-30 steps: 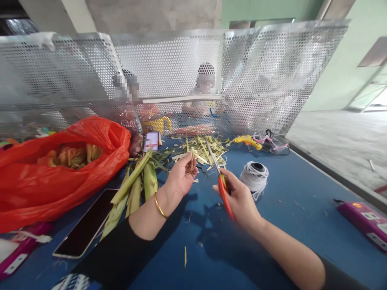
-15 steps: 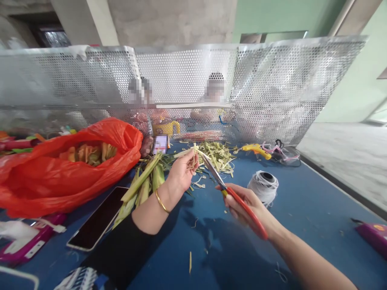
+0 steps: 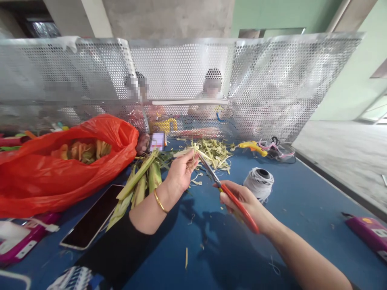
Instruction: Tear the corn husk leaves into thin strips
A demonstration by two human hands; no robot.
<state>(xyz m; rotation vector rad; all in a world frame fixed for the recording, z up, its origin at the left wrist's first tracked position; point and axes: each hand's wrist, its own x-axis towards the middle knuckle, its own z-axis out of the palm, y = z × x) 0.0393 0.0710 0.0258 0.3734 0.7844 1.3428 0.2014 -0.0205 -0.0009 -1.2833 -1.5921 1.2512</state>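
My left hand (image 3: 182,171), with a gold bangle at the wrist, pinches a small piece of pale husk (image 3: 195,150). Red-handled scissors (image 3: 232,197) are gripped in my right hand (image 3: 242,199); their blades point up and left, with the tips at the husk piece. Behind the hands lies a heap of green-yellow husk scraps (image 3: 214,153). Long green corn husks (image 3: 140,183) rest left of my left hand. To the right of the scissors stands a spool of white string (image 3: 259,184).
A red plastic bag (image 3: 121,137) holding husk pieces and a dark phone (image 3: 93,217) are at left. A yellow glue gun (image 3: 254,148) lies at the back right, a purple device (image 3: 367,233) at far right. People sit behind a perforated metal screen (image 3: 181,68).
The view has shifted slightly, so most things appear a little further left. The scissor blades look closer together, and both hands keep their holds.
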